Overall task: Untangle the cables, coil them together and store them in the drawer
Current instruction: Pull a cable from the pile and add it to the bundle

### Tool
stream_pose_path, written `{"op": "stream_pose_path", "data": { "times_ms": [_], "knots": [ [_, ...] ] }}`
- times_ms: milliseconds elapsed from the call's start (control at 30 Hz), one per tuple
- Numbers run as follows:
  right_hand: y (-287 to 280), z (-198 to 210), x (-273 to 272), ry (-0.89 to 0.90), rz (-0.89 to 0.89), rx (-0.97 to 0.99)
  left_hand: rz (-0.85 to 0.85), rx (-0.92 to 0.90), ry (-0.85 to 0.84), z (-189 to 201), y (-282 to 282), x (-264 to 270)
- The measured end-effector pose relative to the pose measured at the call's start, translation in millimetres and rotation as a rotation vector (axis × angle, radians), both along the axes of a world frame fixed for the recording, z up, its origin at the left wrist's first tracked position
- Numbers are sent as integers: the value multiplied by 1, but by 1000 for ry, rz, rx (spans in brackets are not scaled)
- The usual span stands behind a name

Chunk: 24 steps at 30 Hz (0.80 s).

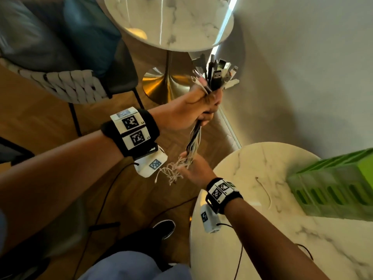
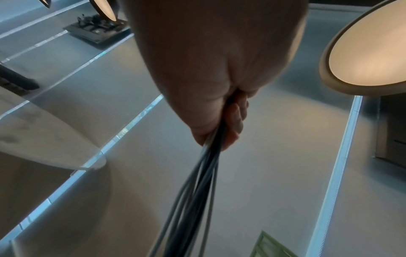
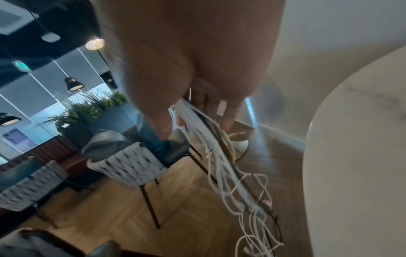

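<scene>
Left hand [image 2: 211, 69] fills the view from 12 o'clock to centre, fingers [image 2: 236, 118] curled round a bundle of dark and grey cables [image 2: 193, 200]. Cables run toward 6 o'clock, blurred. Round lamp [image 2: 371, 57] at 2 o'clock.

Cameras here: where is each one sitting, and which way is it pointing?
Head: worn on the head, looking down at both forearms, the left hand gripping the cables, and the right hand below.
Left wrist: looks along the palm; fingers curl round the cables.
Right wrist: looks along the palm at the loose cable ends over the chair.
All three views show the cables.
</scene>
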State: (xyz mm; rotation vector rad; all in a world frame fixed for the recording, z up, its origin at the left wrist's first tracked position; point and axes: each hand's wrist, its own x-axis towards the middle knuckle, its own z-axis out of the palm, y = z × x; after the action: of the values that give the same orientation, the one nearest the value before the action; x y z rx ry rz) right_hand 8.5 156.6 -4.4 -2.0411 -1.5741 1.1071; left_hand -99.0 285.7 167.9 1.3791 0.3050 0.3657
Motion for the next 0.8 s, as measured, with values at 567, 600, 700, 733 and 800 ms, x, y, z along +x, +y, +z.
{"op": "stream_pose_path", "data": {
  "times_ms": [567, 600, 700, 733, 800],
  "knots": [
    [-289, 6, 54, 22, -581, -201, -528, -106, 120, -42, -172, 126],
    [-311, 5, 52, 37, -644, -194, -565, -105, 125, -42, -183, 133],
    [-378, -4, 44, 27, -872, -133, -684, -64, 151, -41, -226, 153],
    [-400, -8, 40, -1, -965, -114, -722, -50, 166, -41, -243, 159],
    [-432, -18, 34, -95, -1145, -124, -764, -47, 189, -40, -269, 166]
  ]
}}
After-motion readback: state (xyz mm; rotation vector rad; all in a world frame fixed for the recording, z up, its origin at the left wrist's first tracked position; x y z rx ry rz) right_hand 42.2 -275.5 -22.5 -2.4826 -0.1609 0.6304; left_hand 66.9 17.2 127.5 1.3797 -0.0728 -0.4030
